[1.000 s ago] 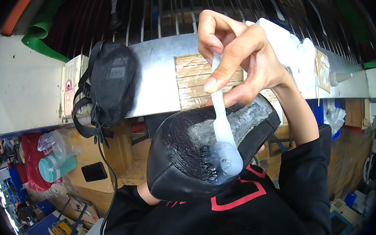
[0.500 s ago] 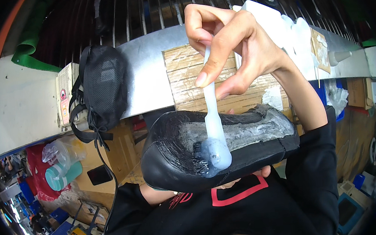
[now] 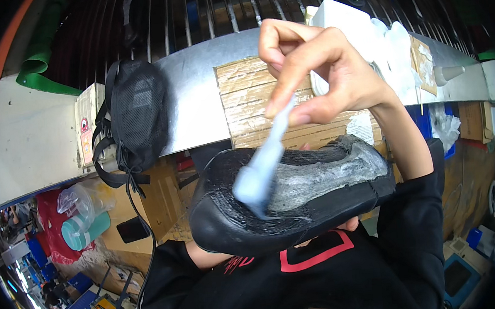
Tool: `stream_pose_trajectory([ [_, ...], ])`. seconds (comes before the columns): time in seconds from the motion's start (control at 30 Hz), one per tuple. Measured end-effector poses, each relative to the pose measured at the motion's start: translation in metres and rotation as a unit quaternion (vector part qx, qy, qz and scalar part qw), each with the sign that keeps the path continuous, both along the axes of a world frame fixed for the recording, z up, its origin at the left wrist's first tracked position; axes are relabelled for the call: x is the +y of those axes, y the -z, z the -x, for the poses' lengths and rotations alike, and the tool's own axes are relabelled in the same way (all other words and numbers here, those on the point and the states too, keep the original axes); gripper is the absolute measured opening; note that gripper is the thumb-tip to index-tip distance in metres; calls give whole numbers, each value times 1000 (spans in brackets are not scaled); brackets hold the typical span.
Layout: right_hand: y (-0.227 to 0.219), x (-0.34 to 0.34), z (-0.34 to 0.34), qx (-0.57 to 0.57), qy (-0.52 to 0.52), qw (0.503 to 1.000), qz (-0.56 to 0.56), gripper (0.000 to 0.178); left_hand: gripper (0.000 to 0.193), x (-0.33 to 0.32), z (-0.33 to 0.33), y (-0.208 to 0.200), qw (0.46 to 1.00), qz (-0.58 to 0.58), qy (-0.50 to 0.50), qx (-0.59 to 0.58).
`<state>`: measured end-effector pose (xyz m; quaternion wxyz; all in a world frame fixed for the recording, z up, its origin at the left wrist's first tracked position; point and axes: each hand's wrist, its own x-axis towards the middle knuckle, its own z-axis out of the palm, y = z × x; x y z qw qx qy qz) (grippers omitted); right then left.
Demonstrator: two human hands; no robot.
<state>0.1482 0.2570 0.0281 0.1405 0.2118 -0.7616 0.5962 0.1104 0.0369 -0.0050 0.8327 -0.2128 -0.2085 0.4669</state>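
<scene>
A black shoe upper (image 3: pixel 248 231), bottom side up, lies across the middle, its toe end to the left. Its underside has a rough grey-white strip, with a shiny wet-looking black band around the toe. From beneath, my left hand (image 3: pixel 351 224) holds the shoe; only some fingertips show past its near side. Above it, my right hand (image 3: pixel 334 67) pinches the thin handle of a white brush (image 3: pixel 268 155) between thumb and fingers. The brush slants down to the left, and its blurred head meets the underside near the toe.
Beyond the shoe, a cardboard sheet (image 3: pixel 248 95) lies on a metal bench (image 3: pixel 193 100) below metal bars. A black mesh bag (image 3: pixel 141 114) sits at left, a white container (image 3: pixel 341 19) at right. Lower left are a phone (image 3: pixel 131 230) and a teal-lidded jar (image 3: pixel 86 230).
The brush head has swept left along the toe area, away from the near edge, and its handle now tilts. My right hand has shifted slightly right and nearer. The shoe has barely moved.
</scene>
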Motion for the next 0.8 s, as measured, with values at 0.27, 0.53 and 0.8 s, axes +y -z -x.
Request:
stream_pose_trajectory([
  [0.27,0,-1,9,55,-22,998,17,26,90,-2,0,-3,1000,-13,-17,-7],
  [0.53,-2,10,7,68,-54,996,-6,28,98,-6,3,-3,999,-30,-31,3],
  [0.8,-8,25,-6,32,-68,994,-74,29,107,-5,0,-2,996,-20,-51,68],
])
